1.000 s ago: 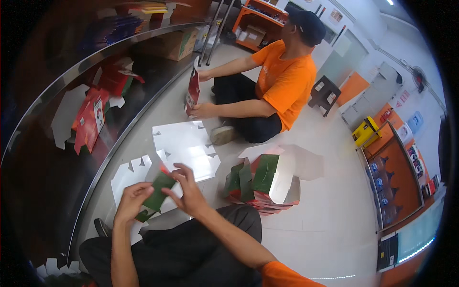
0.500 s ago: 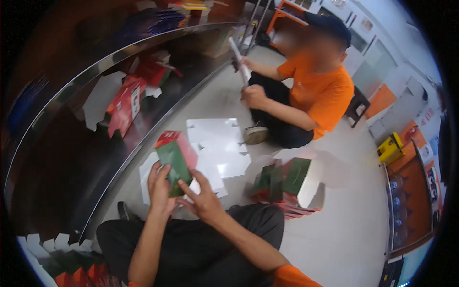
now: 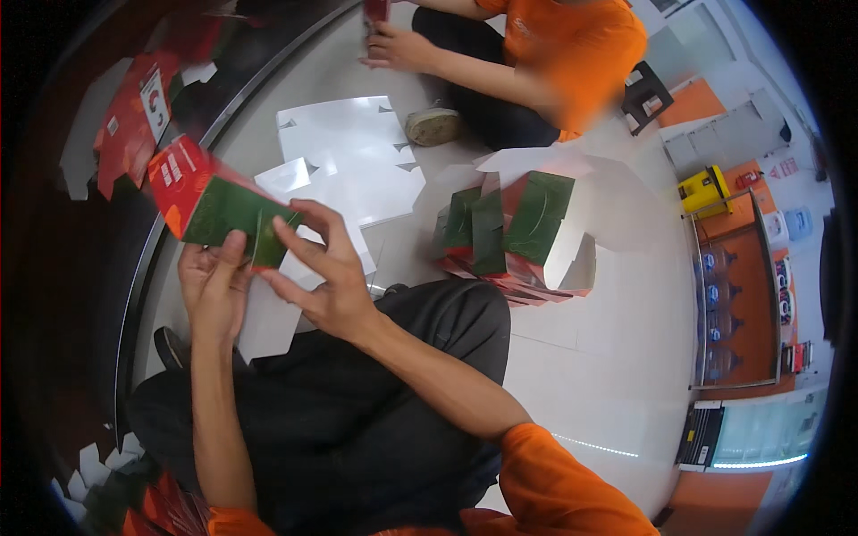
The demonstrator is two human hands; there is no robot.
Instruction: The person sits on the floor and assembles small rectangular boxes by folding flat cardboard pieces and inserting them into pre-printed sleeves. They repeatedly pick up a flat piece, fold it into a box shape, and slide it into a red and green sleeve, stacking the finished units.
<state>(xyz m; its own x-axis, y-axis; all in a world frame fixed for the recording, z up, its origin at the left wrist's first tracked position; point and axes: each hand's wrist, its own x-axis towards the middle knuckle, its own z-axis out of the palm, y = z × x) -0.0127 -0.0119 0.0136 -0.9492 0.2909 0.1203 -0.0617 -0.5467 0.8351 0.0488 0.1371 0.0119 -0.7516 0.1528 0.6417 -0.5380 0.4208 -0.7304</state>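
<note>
A folding carton (image 3: 234, 214), printed green on one side and red at its far end, is in both my hands, tilted up to the left. My left hand (image 3: 214, 279) grips its lower edge, thumb on the green side and fingers behind. My right hand (image 3: 329, 279) holds the near end, fingers bent over the green panel at a crease or flap. Just below my hands shows a white panel (image 3: 268, 317); I cannot tell whether it belongs to this carton. Flat white carton blanks (image 3: 357, 170) lie on the floor beyond.
Green and red cartons (image 3: 541, 219) are piled at right. Left, by a dark metal-edged ledge (image 3: 259, 79), are red cartons (image 3: 134, 121). More folded cartons (image 3: 170, 496) stand at lower left. Across from me sits a co-worker (image 3: 572, 54) in orange, a hand (image 3: 398, 46) on something red.
My view has tipped downward. The carton in my hands has swung from nearly upright to leaning left, and my right fingers now bend over its near end. The co-worker's white panel is out of view.
</note>
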